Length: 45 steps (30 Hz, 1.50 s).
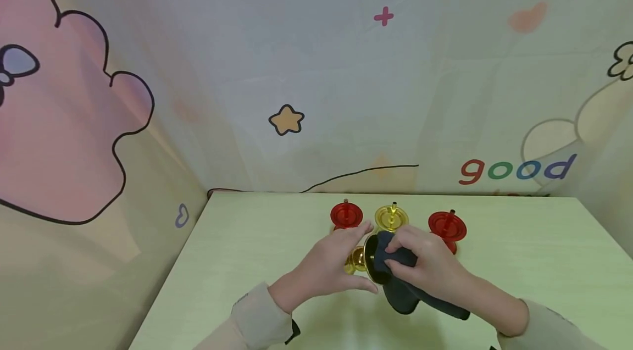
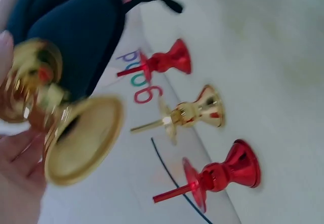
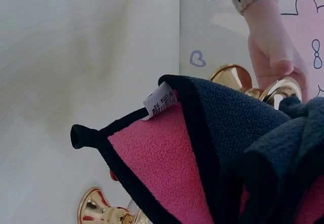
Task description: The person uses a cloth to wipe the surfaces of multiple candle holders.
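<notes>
In the head view, my left hand [image 1: 323, 265] holds a shiny gold candle holder [image 1: 360, 258] tilted on its side above the table. Its flared foot [image 2: 88, 138] faces the left wrist camera. My right hand [image 1: 432, 262] pinches a dark blue cloth [image 1: 403, 295] against the holder's round dish, covering part of it. The right wrist view shows the cloth's pink underside [image 3: 162, 158], black edging, a white label and a hanging loop. Some of my left fingers are hidden behind the holder.
Behind my hands a red candle holder [image 1: 346, 214], a gold one [image 1: 391, 218] and another red one [image 1: 447, 225] stand upright in a row, each with a thin spike. The pale table [image 1: 257, 240] ends at a printed fabric backdrop [image 1: 336, 92].
</notes>
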Available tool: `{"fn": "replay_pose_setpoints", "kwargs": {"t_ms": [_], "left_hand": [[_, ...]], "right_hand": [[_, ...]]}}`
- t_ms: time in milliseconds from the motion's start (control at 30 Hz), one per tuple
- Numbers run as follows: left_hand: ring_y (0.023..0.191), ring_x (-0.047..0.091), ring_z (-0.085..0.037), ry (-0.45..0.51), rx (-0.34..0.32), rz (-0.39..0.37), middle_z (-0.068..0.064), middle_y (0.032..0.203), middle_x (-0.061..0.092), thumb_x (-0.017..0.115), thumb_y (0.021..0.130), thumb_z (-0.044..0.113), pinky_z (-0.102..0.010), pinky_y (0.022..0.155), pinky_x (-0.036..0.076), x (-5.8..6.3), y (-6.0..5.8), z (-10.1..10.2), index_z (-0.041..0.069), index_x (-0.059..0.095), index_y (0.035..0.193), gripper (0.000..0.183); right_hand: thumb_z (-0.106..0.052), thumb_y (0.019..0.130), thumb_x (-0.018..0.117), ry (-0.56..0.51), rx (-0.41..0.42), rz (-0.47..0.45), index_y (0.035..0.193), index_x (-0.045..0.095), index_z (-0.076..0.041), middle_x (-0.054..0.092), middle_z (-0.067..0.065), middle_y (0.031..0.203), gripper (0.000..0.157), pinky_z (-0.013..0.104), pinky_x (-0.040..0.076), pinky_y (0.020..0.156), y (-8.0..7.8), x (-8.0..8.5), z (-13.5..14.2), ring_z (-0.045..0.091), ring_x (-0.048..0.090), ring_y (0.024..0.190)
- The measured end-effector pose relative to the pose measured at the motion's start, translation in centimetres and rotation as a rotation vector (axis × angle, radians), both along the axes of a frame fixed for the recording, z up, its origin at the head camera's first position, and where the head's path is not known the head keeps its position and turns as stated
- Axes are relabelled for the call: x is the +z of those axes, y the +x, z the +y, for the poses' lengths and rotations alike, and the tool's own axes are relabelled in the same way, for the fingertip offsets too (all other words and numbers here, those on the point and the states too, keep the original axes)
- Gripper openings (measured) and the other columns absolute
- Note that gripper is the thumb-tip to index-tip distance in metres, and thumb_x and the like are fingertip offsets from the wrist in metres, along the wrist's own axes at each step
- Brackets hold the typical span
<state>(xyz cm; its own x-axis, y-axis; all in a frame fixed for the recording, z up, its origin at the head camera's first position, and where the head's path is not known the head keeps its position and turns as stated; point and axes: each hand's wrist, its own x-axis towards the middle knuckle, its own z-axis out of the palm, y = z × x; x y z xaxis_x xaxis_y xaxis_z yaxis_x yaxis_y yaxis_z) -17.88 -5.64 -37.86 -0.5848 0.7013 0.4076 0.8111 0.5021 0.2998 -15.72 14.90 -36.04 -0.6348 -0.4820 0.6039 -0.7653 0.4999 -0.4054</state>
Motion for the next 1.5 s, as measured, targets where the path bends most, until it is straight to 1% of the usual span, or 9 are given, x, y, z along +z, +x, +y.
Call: {"fn": "replay_pose_setpoints", "kwargs": {"t_ms": [133, 233, 333, 500, 600, 900, 1133, 1233, 1500], "left_hand": [[0.102, 0.053, -0.003, -0.037, -0.06, -0.226, 0.003, 0.124, 0.053, 0.072, 0.063, 0.049, -0.013, 0.083, 0.043, 0.5, -0.5, 0.0, 0.011, 0.025, 0.14, 0.098], [0.085, 0.053, 0.001, -0.014, -0.057, -0.267, 0.005, 0.114, 0.057, 0.073, 0.063, 0.047, -0.007, 0.07, 0.042, 0.4, -0.5, 0.2, 0.014, 0.031, 0.137, 0.091], [0.088, 0.055, -0.004, 0.032, -0.003, -0.117, 0.002, 0.114, 0.057, 0.075, 0.061, 0.045, -0.009, 0.073, 0.045, -0.1, 0.0, 0.7, 0.01, 0.038, 0.131, 0.087], [0.11, 0.054, -0.018, 0.091, 0.144, 0.306, -0.01, 0.121, 0.056, 0.078, 0.061, 0.041, -0.026, 0.092, 0.043, -1.6, 0.8, 1.7, -0.002, 0.042, 0.126, 0.086], [0.115, 0.051, -0.02, 0.119, 0.152, 0.386, -0.013, 0.123, 0.054, 0.078, 0.061, 0.039, -0.029, 0.096, 0.04, -2.1, 0.9, 1.9, -0.003, 0.039, 0.128, 0.088], [0.122, 0.04, -0.015, -0.002, 0.007, -0.113, 0.0, 0.132, 0.045, 0.072, 0.062, 0.05, -0.032, 0.098, 0.039, 0.7, 0.2, 0.6, 0.012, 0.031, 0.136, 0.094], [0.107, 0.05, -0.006, -0.044, -0.093, -0.26, 0.003, 0.124, 0.052, 0.072, 0.063, 0.047, -0.016, 0.088, 0.043, 1.4, -0.1, 0.3, 0.013, 0.033, 0.136, 0.09], [0.104, 0.05, -0.007, 0.012, -0.04, -0.157, 0.003, 0.121, 0.053, 0.074, 0.062, 0.046, -0.015, 0.084, 0.044, 0.8, 0.3, 0.6, 0.013, 0.035, 0.135, 0.089], [0.117, 0.048, -0.02, 0.125, 0.12, 0.453, -0.012, 0.125, 0.052, 0.076, 0.063, 0.041, -0.029, 0.099, 0.037, -1.6, 1.3, 1.9, -0.002, 0.043, 0.127, 0.084]], "right_hand": [[-0.01, 0.07, 0.073, -0.014, 0.124, 0.074, 0.08, 0.055, -0.015, 0.058, 0.001, 0.084, 0.022, 0.015, 0.051, 0.061, -0.2, -0.3, 0.2, 0.009, 0.057, 0.072], [-0.011, 0.072, 0.072, -0.028, 0.136, 0.08, 0.081, 0.055, -0.014, 0.058, 0.001, 0.084, 0.02, 0.015, 0.051, 0.061, -0.3, -0.4, 0.1, 0.01, 0.057, 0.072], [-0.003, 0.066, 0.074, -0.053, 0.063, 0.017, 0.082, 0.056, -0.014, 0.059, -0.001, 0.082, 0.026, 0.018, 0.051, 0.06, -0.3, -0.5, 0.0, 0.009, 0.056, 0.072], [0.002, 0.065, 0.072, -0.102, -0.109, -0.097, 0.081, 0.058, -0.014, 0.06, -0.003, 0.081, 0.027, 0.02, 0.052, 0.062, -0.4, -0.6, -0.3, 0.009, 0.056, 0.075], [0.002, 0.065, 0.072, -0.107, -0.132, -0.1, 0.081, 0.058, -0.013, 0.059, -0.003, 0.08, 0.026, 0.02, 0.052, 0.062, -0.3, -0.6, -0.3, 0.01, 0.056, 0.075], [0.001, 0.062, 0.075, -0.068, 0.043, 0.005, 0.082, 0.056, -0.016, 0.059, -0.002, 0.083, 0.032, 0.019, 0.051, 0.061, 0.1, -0.7, 0.6, 0.008, 0.055, 0.075], [-0.015, 0.075, 0.07, -0.078, 0.154, 0.092, 0.083, 0.057, -0.014, 0.058, 0.004, 0.087, 0.016, 0.01, 0.048, 0.066, 0.1, -0.8, 0.4, 0.011, 0.056, 0.074], [-0.007, 0.068, 0.073, -0.095, 0.076, 0.057, 0.082, 0.057, -0.014, 0.059, 0.002, 0.084, 0.023, 0.014, 0.05, 0.063, 0.1, -0.7, 0.1, 0.01, 0.056, 0.074], [0.002, 0.064, 0.073, -0.147, -0.172, -0.094, 0.082, 0.058, -0.014, 0.06, -0.005, 0.08, 0.028, 0.02, 0.052, 0.061, 0.4, -0.5, -0.4, 0.007, 0.055, 0.073]]}}
